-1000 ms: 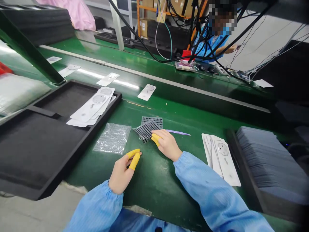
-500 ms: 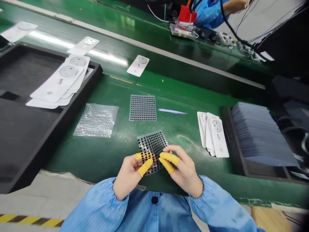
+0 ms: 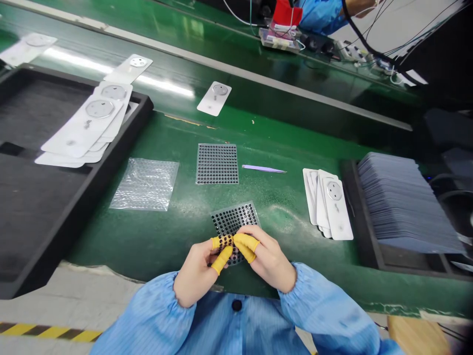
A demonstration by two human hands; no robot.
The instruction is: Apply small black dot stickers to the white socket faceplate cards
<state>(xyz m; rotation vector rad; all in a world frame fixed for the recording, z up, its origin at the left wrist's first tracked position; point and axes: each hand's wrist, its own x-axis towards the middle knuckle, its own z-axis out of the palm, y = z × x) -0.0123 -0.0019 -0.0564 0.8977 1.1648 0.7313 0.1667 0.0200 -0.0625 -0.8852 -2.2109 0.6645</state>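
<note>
The dot-grid sheet (image 3: 236, 219) is low over the near edge of the green bench (image 3: 166, 236). Left hand (image 3: 195, 268) and right hand (image 3: 271, 261) pinch it with yellow-capped fingertips (image 3: 242, 241). They hide its near edge, and the dots are possibly holes. A spare grid sheet (image 3: 217, 164) and tweezers (image 3: 263, 169) lie beyond. A co-worker's sleeve (image 3: 318, 12) is cut off at the top.

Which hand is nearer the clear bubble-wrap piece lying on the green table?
Left. The left hand is toward the person and right of the bubble wrap, apart from it; the right hand is farther right. Both pinch the dotted sheet.
</note>
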